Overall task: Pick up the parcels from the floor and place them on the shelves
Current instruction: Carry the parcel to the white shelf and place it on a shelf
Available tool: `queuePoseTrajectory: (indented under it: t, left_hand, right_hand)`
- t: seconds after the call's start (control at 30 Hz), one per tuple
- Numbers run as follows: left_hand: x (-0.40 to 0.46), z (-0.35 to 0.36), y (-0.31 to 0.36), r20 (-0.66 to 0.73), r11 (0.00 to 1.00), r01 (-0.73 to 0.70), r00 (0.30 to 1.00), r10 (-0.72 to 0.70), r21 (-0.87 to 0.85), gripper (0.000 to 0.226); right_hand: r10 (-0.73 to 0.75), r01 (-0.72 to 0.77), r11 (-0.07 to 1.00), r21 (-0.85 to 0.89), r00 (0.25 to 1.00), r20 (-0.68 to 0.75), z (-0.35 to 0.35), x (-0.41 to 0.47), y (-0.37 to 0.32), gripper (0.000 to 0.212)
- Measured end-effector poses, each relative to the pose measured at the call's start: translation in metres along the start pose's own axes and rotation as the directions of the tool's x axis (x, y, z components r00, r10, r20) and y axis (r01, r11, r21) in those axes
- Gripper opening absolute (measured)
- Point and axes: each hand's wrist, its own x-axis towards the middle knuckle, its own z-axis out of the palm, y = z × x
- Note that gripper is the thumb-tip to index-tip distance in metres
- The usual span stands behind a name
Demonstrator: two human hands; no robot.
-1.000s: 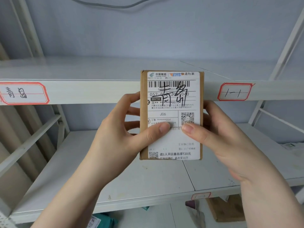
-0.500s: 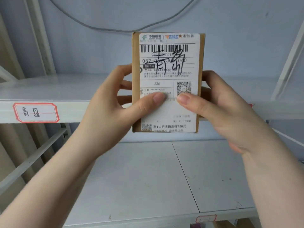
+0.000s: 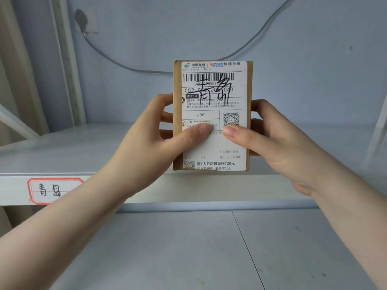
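Two bare hands are holding one small brown cardboard parcel [image 3: 212, 116] upright in front of the upper shelf [image 3: 88, 151]. The left hand [image 3: 144, 147] is gripping the parcel's left edge, its thumb pressing on the white shipping label [image 3: 213, 143] and its other fingers [image 3: 165, 117] curling behind the box. The right hand [image 3: 280, 147] is gripping the right edge in the same way, thumb lying across the label just beside the left thumb, the two thumb tips nearly meeting below the QR code. Both sets of fingers are closing firmly on the parcel.

The parcel's bottom edge is sitting level with the front lip of the upper shelf, and whether it is touching the shelf or hanging just above it cannot be told. Black handwritten characters are running over the barcode near the top of the label, and "J06" is printing clearly in the middle.

On the shelf's front lip, to the left of the left forearm, a red-bordered tag [image 3: 52, 190] with handwritten characters is showing. Below, the lower shelf [image 3: 188, 248] is stretching toward the camera, a seam dividing its surface. Behind the parcel, a grey cable [image 3: 117, 59] is drooping across the pale blue wall [image 3: 303, 70] from a wall socket [image 3: 87, 19] at the upper left.
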Motion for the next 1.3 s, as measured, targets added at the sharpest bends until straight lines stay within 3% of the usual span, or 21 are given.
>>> queuePoseTrajectory:
  t: [0.33,0.43,0.53,0.73,0.8,0.9,1.03,1.17,1.3]
  left_hand:
    - [0.062,-0.022,-0.022,0.057,0.99,0.122,0.99,-0.126,0.069,0.08]
    - [0.081,-0.023,-0.03,0.066,0.985,0.154,0.985,-0.159,0.077,0.065]
    - [0.098,-0.024,-0.043,0.054,0.977,0.195,0.978,-0.199,0.082,0.045]
    - [0.127,-0.027,-0.067,0.104,0.914,0.389,0.91,-0.401,0.113,0.043]
    - [0.133,-0.027,-0.075,0.114,0.888,0.433,0.885,-0.451,0.153,0.044]
    - [0.138,-0.028,-0.083,0.11,0.876,0.452,0.874,-0.473,0.172,0.048]
    - [0.143,-0.028,-0.097,0.089,0.88,0.457,0.878,-0.47,0.131,0.081]
    - [0.143,-0.026,-0.111,0.092,0.878,0.464,0.875,-0.475,0.114,0.086]
    - [0.145,-0.025,-0.117,0.141,0.866,0.499,0.859,-0.492,-0.022,0.082]
  right_hand:
    - [0.043,-0.036,0.994,-0.104,0.997,0.06,0.006,0.065,-0.001,0.087]
    - [0.073,-0.061,0.985,-0.164,0.995,0.066,0.012,0.09,0.007,0.089]
    - [0.122,-0.108,0.979,-0.171,0.99,0.076,0.02,0.112,0.02,0.07]
    - [0.226,-0.197,0.959,-0.202,0.965,0.132,0.038,0.144,0.044,0.044]
    - [0.253,-0.216,0.951,-0.222,0.954,0.158,0.043,0.15,0.052,0.043]
    - [0.291,-0.253,0.943,-0.217,0.943,0.165,0.046,0.16,0.06,0.058]
    - [0.277,-0.263,0.954,-0.143,0.956,0.092,0.049,0.171,0.069,0.084]
    - [0.231,-0.231,0.973,-0.009,0.973,-0.001,0.055,0.174,0.08,0.051]
    - [0.287,-0.289,0.957,0.034,0.956,0.065,0.053,0.173,0.086,0.071]
